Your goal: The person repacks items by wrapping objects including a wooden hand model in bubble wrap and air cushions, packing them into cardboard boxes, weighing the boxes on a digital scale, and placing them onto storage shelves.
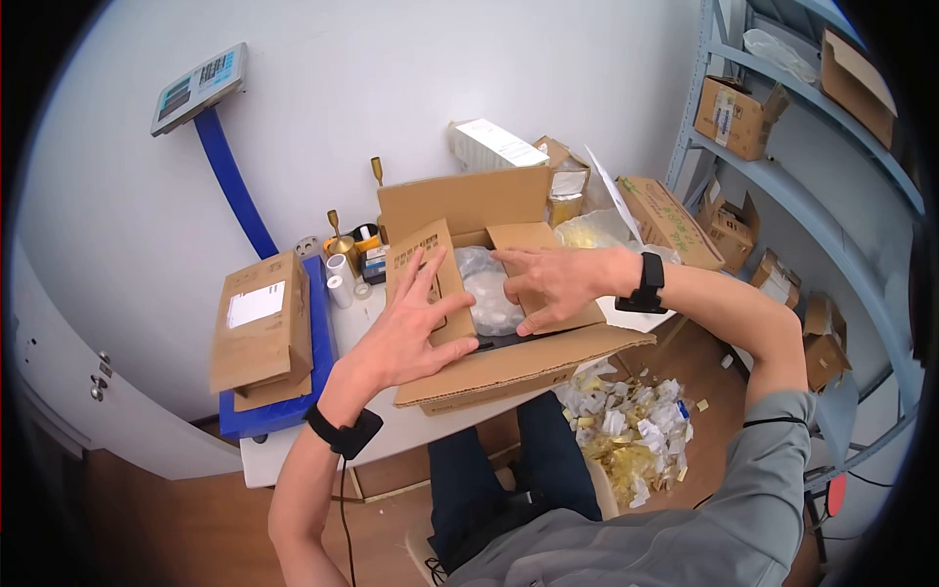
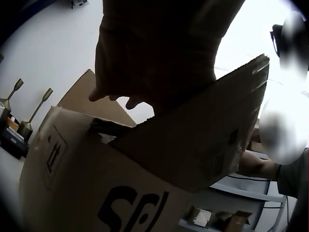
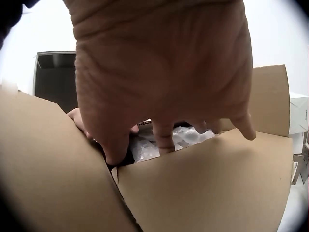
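Note:
An opened cardboard box (image 1: 465,201) stands on the table before me, its back flap upright and its front flap (image 1: 528,370) leaning out toward me. Bubble wrap (image 1: 489,298) shows between the side flaps, over something dark inside. My left hand (image 1: 413,323) rests with spread fingers on the left side flap (image 1: 421,249). Across the opening, my right hand (image 1: 559,282) lies on the right side flap (image 1: 577,318), thumb and fingers loosely bent at its inner edge. In the right wrist view, those fingertips reach past the flap (image 3: 207,179) toward the bubble wrap (image 3: 186,137).
A taped carton (image 1: 259,323) sits on a blue scale platform (image 1: 323,313) at left. Brass candlesticks (image 1: 340,240) and white rolls (image 1: 339,279) stand beside the box. Cartons crowd the back right near a grey shelf rack (image 1: 782,166). Packing scraps (image 1: 636,430) cover the floor.

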`<act>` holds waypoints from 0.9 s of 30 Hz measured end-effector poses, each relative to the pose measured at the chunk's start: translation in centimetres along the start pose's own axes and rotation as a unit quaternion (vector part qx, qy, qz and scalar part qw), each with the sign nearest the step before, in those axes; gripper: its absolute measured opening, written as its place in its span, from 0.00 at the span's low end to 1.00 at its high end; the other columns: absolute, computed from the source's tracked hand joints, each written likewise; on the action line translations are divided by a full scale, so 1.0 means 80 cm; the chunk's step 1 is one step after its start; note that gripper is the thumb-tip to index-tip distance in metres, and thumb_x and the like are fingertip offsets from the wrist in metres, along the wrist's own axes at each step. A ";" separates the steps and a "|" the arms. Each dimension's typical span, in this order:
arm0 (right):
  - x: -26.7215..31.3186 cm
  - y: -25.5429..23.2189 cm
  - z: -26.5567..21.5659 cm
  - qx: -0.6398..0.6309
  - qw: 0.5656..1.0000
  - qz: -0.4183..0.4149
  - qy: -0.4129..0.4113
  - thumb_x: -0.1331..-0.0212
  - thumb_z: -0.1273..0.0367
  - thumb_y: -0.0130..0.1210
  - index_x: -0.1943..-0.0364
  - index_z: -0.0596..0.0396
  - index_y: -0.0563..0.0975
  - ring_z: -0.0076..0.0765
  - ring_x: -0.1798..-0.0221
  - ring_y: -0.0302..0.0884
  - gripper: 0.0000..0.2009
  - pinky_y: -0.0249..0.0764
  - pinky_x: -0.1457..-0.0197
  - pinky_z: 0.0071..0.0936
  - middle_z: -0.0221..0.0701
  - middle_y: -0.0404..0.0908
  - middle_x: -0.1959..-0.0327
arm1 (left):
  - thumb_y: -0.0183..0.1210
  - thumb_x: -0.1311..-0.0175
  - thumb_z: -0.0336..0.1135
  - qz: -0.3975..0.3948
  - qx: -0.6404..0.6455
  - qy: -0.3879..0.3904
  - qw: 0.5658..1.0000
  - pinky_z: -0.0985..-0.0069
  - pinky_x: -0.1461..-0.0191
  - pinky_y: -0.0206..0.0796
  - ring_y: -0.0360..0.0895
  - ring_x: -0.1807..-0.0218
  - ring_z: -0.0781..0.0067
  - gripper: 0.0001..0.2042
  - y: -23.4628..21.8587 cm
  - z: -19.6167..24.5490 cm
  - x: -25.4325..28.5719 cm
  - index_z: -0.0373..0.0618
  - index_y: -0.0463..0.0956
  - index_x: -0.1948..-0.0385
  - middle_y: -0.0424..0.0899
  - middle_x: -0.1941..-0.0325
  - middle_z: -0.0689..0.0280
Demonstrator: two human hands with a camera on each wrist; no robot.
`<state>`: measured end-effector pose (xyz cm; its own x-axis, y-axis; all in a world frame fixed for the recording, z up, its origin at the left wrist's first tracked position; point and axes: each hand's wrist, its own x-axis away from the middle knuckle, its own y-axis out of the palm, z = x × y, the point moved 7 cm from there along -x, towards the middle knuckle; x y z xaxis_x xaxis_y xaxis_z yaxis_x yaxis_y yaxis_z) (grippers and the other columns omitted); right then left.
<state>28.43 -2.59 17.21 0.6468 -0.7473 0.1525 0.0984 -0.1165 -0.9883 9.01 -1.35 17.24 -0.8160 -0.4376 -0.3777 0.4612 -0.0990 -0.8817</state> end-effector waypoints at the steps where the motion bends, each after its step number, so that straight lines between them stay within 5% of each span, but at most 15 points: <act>1: 0.004 -0.004 -0.002 0.011 0.999 0.032 0.011 0.37 0.47 0.58 0.47 0.54 0.78 0.65 0.27 0.64 0.26 0.69 0.29 0.49 0.50 0.55 0.21 | 0.69 0.40 0.42 0.071 0.015 0.017 0.997 0.47 0.20 0.50 0.46 0.18 0.33 0.24 -0.015 0.008 0.006 0.46 0.75 0.43 0.50 0.18 0.44; 2: 0.011 -0.009 -0.010 0.006 0.999 0.030 0.014 0.37 0.47 0.58 0.47 0.54 0.78 0.65 0.27 0.64 0.26 0.69 0.29 0.49 0.50 0.55 0.21 | 0.69 0.40 0.42 0.067 0.019 0.018 0.997 0.47 0.20 0.50 0.46 0.18 0.33 0.24 -0.017 0.011 0.012 0.46 0.75 0.43 0.50 0.18 0.44; 5: 0.049 -0.048 -0.018 -0.031 0.983 0.077 0.163 0.42 0.65 0.53 0.57 0.57 0.76 0.63 0.45 0.78 0.13 0.77 0.45 0.53 0.51 0.58 0.23 | 0.72 0.44 0.34 0.278 0.022 -0.086 0.956 0.55 0.25 0.61 0.62 0.24 0.40 0.31 -0.051 -0.010 0.048 0.43 0.71 0.37 0.60 0.22 0.45; 9: 0.115 -0.073 0.007 -0.055 0.957 0.150 0.243 0.44 0.68 0.52 0.49 0.60 0.76 0.62 0.47 0.81 0.19 0.77 0.42 0.50 0.48 0.69 0.28 | 0.72 0.44 0.32 0.367 0.094 -0.151 0.913 0.60 0.27 0.62 0.67 0.26 0.51 0.35 -0.039 -0.036 0.089 0.39 0.66 0.34 0.63 0.23 0.50; 11: 0.156 -0.071 0.033 -0.019 0.935 0.192 0.298 0.40 0.69 0.51 0.40 0.59 0.75 0.58 0.35 0.75 0.23 0.73 0.33 0.44 0.44 0.66 0.25 | 0.72 0.43 0.30 0.385 0.123 -0.176 0.898 0.61 0.26 0.61 0.66 0.26 0.53 0.35 -0.028 -0.040 0.100 0.38 0.65 0.33 0.62 0.23 0.52; 15: 0.210 -0.005 0.082 0.057 0.940 0.197 0.272 0.31 0.66 0.49 0.29 0.56 0.69 0.53 0.22 0.60 0.26 0.60 0.22 0.41 0.43 0.61 0.22 | 0.68 0.37 0.29 0.482 0.167 -0.207 0.835 0.64 0.21 0.52 0.61 0.24 0.58 0.38 -0.010 -0.063 0.127 0.38 0.57 0.27 0.58 0.21 0.55; 17: 0.223 0.039 0.104 -0.080 0.945 0.178 0.262 0.24 0.60 0.46 0.25 0.53 0.64 0.48 0.16 0.46 0.27 0.47 0.16 0.46 0.40 0.56 0.19 | 0.66 0.36 0.26 0.506 0.221 -0.222 0.804 0.63 0.21 0.52 0.58 0.22 0.58 0.38 0.013 -0.073 0.138 0.39 0.55 0.26 0.55 0.20 0.54; 19: 0.222 0.073 0.108 -0.129 0.942 0.146 0.274 0.23 0.59 0.46 0.25 0.54 0.64 0.49 0.16 0.46 0.27 0.45 0.16 0.49 0.39 0.56 0.19 | 0.64 0.35 0.24 0.524 0.276 -0.236 0.771 0.63 0.20 0.51 0.56 0.21 0.57 0.38 0.026 -0.077 0.128 0.40 0.53 0.25 0.52 0.20 0.53; 21: 0.217 0.094 0.110 -0.198 0.930 0.129 0.282 0.24 0.58 0.49 0.25 0.55 0.64 0.48 0.16 0.48 0.28 0.42 0.16 0.55 0.39 0.60 0.21 | 0.65 0.33 0.28 0.619 0.021 -0.194 0.761 0.54 0.20 0.50 0.53 0.19 0.53 0.37 0.006 -0.031 0.124 0.42 0.52 0.25 0.50 0.19 0.51; 22: 0.216 0.091 0.114 -0.203 0.928 0.129 0.284 0.24 0.58 0.49 0.25 0.55 0.64 0.48 0.16 0.48 0.28 0.42 0.16 0.55 0.39 0.60 0.21 | 0.65 0.33 0.28 0.614 0.021 -0.194 0.765 0.54 0.20 0.50 0.53 0.19 0.53 0.37 0.001 -0.030 0.124 0.42 0.52 0.25 0.50 0.19 0.51; 24: 0.208 0.067 0.113 -0.107 0.958 0.100 0.246 0.30 0.62 0.55 0.31 0.57 0.72 0.50 0.19 0.55 0.26 0.49 0.17 0.50 0.45 0.69 0.27 | 0.67 0.32 0.37 0.462 -0.383 -0.082 0.796 0.45 0.19 0.48 0.56 0.20 0.48 0.37 -0.005 0.014 0.108 0.44 0.54 0.26 0.59 0.22 0.51; 25: 0.202 0.047 0.117 -0.108 0.959 0.098 0.244 0.30 0.62 0.55 0.31 0.57 0.72 0.50 0.19 0.55 0.26 0.49 0.17 0.50 0.45 0.69 0.27 | 0.70 0.37 0.47 0.390 -0.362 -0.104 0.840 0.41 0.20 0.47 0.62 0.23 0.45 0.41 -0.008 0.003 0.104 0.45 0.56 0.27 0.72 0.29 0.53; 27: 0.179 0.000 0.114 0.001 0.978 0.074 0.197 0.36 0.63 0.59 0.41 0.58 0.80 0.53 0.31 0.72 0.21 0.65 0.26 0.47 0.48 0.81 0.41 | 0.69 0.38 0.53 0.338 -0.373 -0.089 0.859 0.42 0.21 0.48 0.65 0.24 0.45 0.40 -0.030 0.010 0.107 0.45 0.60 0.29 0.76 0.32 0.55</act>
<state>44.58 -7.36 19.35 0.3115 -0.9502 -0.0032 0.0275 0.0123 -0.9995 1.17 -5.55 16.33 -0.3526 -0.3049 -0.8847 0.4028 0.8039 -0.4376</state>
